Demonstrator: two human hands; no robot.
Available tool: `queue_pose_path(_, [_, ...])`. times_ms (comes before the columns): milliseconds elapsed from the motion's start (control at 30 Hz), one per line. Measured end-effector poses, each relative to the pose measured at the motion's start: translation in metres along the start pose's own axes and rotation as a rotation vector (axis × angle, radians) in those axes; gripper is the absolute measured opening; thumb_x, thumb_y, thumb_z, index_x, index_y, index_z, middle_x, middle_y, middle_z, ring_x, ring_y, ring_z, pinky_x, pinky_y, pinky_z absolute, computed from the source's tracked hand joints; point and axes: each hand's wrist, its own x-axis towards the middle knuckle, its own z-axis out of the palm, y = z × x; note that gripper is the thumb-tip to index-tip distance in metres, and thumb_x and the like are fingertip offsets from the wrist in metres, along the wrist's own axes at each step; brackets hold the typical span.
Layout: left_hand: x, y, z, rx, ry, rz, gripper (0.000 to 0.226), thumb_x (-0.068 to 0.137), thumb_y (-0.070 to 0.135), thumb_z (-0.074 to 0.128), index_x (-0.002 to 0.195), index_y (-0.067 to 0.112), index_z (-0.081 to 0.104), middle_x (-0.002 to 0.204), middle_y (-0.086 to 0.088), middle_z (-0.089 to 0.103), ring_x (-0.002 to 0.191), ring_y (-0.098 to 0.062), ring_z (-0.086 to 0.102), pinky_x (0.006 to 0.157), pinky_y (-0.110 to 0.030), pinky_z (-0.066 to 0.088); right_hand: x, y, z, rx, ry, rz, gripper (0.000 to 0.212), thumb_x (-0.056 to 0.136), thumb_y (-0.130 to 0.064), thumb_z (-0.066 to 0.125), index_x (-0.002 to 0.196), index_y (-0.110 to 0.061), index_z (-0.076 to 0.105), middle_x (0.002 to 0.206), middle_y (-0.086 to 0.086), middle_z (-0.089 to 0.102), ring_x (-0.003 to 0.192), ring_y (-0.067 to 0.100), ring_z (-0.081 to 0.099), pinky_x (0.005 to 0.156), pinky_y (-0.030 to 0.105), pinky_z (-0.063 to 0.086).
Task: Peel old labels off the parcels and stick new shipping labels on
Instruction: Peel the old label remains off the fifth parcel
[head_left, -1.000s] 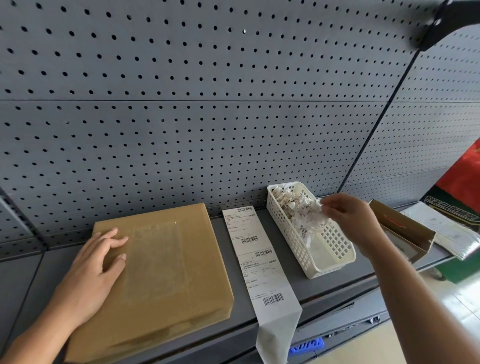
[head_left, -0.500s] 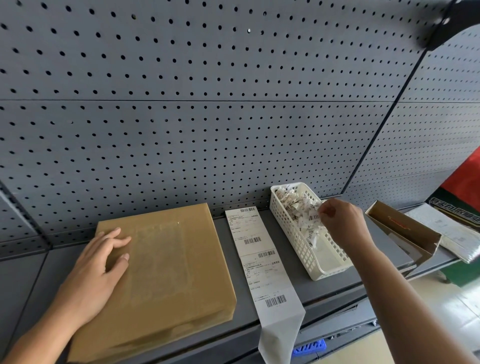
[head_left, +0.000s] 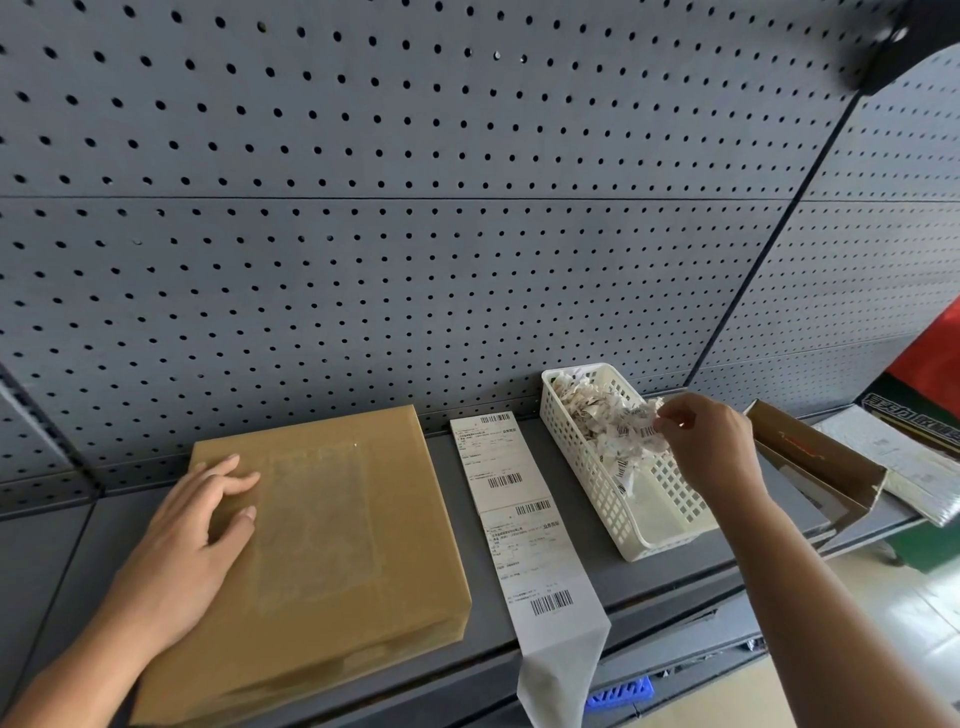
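Note:
A flat brown parcel (head_left: 363, 519) lies on the grey shelf (head_left: 597, 561), a pale rectangle of glue residue on its top. My left hand (head_left: 192, 540) rests flat on the parcel's left side with straight fingers. A strip of white shipping labels (head_left: 524, 525) lies to the right of the parcel, its end hanging over the shelf's front edge. My right hand (head_left: 711, 441) is over a white plastic basket (head_left: 654, 525) and pinches a crumpled old label (head_left: 631, 428) at the top of the scraps inside.
A grey pegboard wall (head_left: 415, 234) stands behind the shelf. An open brown cardboard box (head_left: 821, 462) and a silver-white mailer (head_left: 893, 457) lie at the right end. A blue crate (head_left: 621, 693) shows below the shelf front.
My right hand has moved down and slightly right over the basket with the crumpled label still pinched. The left hand stays on the parcel.

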Motion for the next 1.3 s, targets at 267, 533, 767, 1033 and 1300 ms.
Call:
queue_pose_path(267, [0.001,0.000,0.000,0.001,0.003,0.001,0.031,0.101,0.034,0.052,0.114,0.060,0.043,0.155,0.029,0.028,0.143,0.010,0.011,0.117,-0.035,0.017,-0.001,0.009,-0.001,-0.011,-0.001,-0.020,0.005,0.091,-0.014,0.069,0.088,-0.017,0.071,0.087,0.000,0.069,0.082,0.018,0.062,0.079,0.035,0.053])
queue_pose_path(533, [0.000,0.000,-0.001,0.001,-0.006,0.000,0.031,0.101,0.034,0.052,0.115,0.061,0.043,0.153,0.030,0.027,0.144,0.009,0.011,0.118,-0.037,0.017,-0.007,0.011,-0.009,0.090,-0.099,0.067,0.006,0.091,-0.020,0.070,0.087,-0.018,0.073,0.076,-0.006,0.068,0.060,0.014,0.059,0.059,0.031,0.051])
queue_pose_path(767, [0.000,0.002,-0.002,0.011,-0.011,-0.017,0.030,0.101,0.037,0.050,0.120,0.058,0.042,0.158,0.025,0.028,0.150,0.002,0.013,0.122,-0.047,0.020,-0.014,0.011,-0.013,0.017,0.007,-0.035,0.012,0.094,-0.018,0.064,0.092,-0.016,0.075,0.088,0.000,0.069,0.081,0.017,0.063,0.080,0.037,0.053])
queue_pose_path(1033, [-0.002,0.006,-0.004,0.019,-0.013,-0.029,0.032,0.102,0.037,0.050,0.116,0.063,0.039,0.156,0.028,0.028,0.149,0.003,0.014,0.121,-0.047,0.022,-0.026,-0.002,-0.027,0.118,0.082,-0.048,0.005,0.091,-0.015,0.064,0.090,-0.019,0.067,0.083,-0.005,0.066,0.077,0.010,0.061,0.071,0.028,0.048])
queue_pose_path(1300, [-0.007,0.023,-0.014,0.110,0.058,-0.004,0.019,0.095,0.050,0.048,0.106,0.064,0.042,0.138,0.046,0.030,0.142,-0.010,0.038,0.101,-0.046,0.045,-0.066,-0.024,-0.014,0.168,-0.058,-0.303,0.008,0.092,-0.017,0.065,0.095,-0.022,0.070,0.088,-0.019,0.060,0.078,-0.003,0.057,0.069,0.012,0.045])
